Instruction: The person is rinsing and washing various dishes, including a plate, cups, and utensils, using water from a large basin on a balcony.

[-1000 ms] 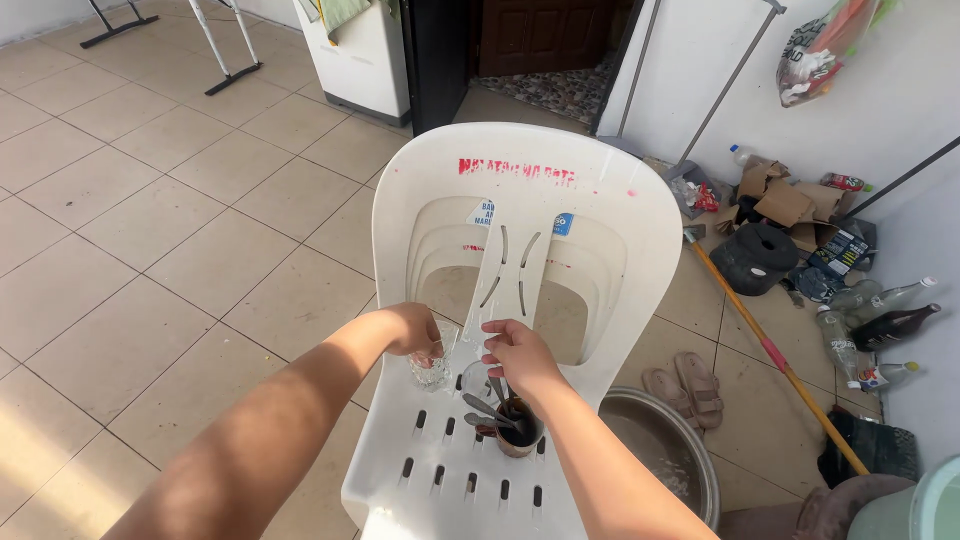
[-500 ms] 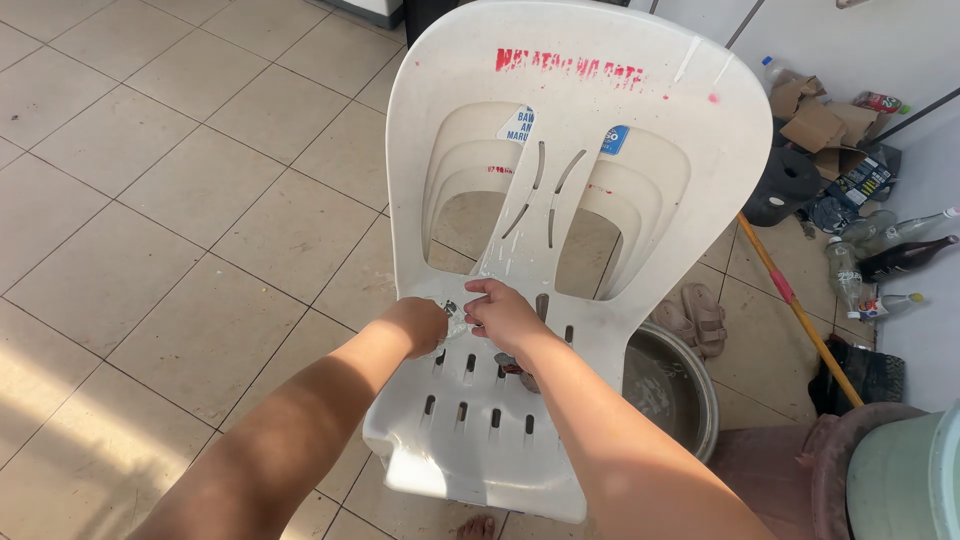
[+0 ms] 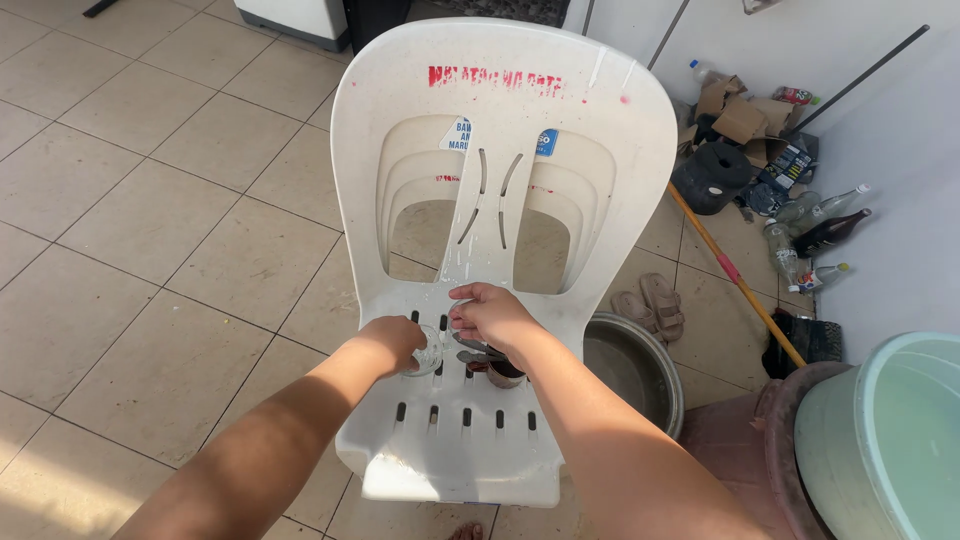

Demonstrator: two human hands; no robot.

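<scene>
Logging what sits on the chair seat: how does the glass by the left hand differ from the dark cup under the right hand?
The clear glass is see-through and looks empty; the dark cup is opaque and has metal utensils lying at its mouth. The left hand has its grip on the clear glass, while the right hand hovers above the dark cup, partly hiding it. Both stand on the slotted seat of the white plastic chair.

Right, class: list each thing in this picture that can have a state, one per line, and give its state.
left hand: gripping a clear glass on the chair seat
right hand: closed on a second clear glass
dark cup: upright, under the right hand
white plastic chair: upright, seat wet-looking
metal basin: on the floor, upright
sandals: lying side by side
bottles: lying down by the wall
</scene>
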